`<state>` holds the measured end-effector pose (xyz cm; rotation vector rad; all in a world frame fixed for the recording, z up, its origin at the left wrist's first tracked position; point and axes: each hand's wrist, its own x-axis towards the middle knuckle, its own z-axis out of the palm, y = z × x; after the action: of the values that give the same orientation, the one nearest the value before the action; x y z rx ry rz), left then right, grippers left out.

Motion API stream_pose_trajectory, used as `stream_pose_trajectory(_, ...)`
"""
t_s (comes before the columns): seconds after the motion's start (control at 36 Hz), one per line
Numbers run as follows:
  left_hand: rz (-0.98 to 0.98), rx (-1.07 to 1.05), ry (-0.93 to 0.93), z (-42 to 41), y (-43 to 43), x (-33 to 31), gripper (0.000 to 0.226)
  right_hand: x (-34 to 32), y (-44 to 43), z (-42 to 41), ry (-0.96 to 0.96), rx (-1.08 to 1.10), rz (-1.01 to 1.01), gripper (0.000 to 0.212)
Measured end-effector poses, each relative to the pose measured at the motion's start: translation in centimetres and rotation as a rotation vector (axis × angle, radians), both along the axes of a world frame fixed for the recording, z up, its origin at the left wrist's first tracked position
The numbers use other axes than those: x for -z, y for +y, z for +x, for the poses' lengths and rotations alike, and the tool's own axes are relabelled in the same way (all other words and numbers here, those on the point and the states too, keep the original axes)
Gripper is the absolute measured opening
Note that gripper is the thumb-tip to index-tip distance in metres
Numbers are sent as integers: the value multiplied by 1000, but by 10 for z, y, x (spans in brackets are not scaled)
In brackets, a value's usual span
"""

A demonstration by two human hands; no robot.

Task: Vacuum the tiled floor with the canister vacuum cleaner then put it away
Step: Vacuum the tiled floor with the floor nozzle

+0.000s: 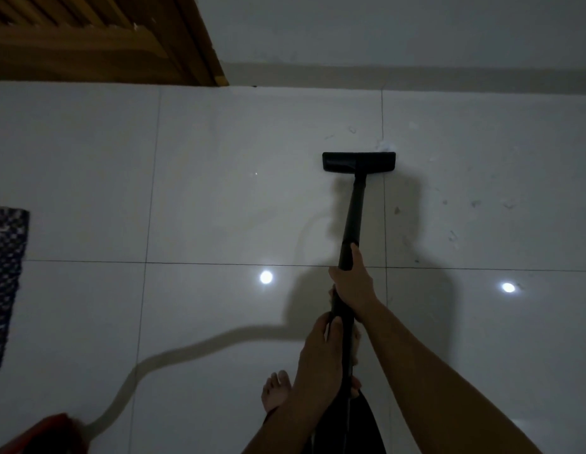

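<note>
A black vacuum wand (354,217) slants away from me to a flat black floor head (358,162) resting on the white tiled floor (219,191). My right hand (352,283) grips the wand higher up, thumb along the tube. Lower on the wand, my left hand (321,352) grips the handle end. A grey hose (174,352) curves left across the tiles to the red canister (46,434) at the bottom left corner. Bits of dirt and fluff (455,211) lie on the tiles right of the head.
A wooden slatted door (98,37) stands at the top left, and a white wall with a skirting strip (416,75) runs along the far side. A dark patterned mat (5,283) lies at the left edge. My bare foot (275,388) is on the tiles below the hands.
</note>
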<state>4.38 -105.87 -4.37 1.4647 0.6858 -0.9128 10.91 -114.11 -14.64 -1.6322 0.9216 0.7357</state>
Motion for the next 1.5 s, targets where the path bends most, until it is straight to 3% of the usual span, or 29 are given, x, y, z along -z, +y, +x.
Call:
stream_pose_trajectory(0.25,-19,-17,-19,-1,4,-3,26,-5,1,0,-38,66,13,75)
stream_pose_trajectory(0.78,-51,-65,15,2,10,-3,26,0,9,6,-4,1,0,76)
stream_pose_trajectory(0.92,-49,-54,55,5,2,3,17,-4,0,10,0,8,-17,75)
stream_pose_trajectory(1.08,-31,-36,65,11,-4,5,28,-2,-6,18,7,1,-18,76)
stream_pose_trajectory(1.19,-39,-68,53,20,-4,2,17,1,-3,26,7,-21,-6,78)
stream_pose_trajectory(1.5,-64,-136,72,49,-8,10,17,5,-4,61,-6,-107,-17,76)
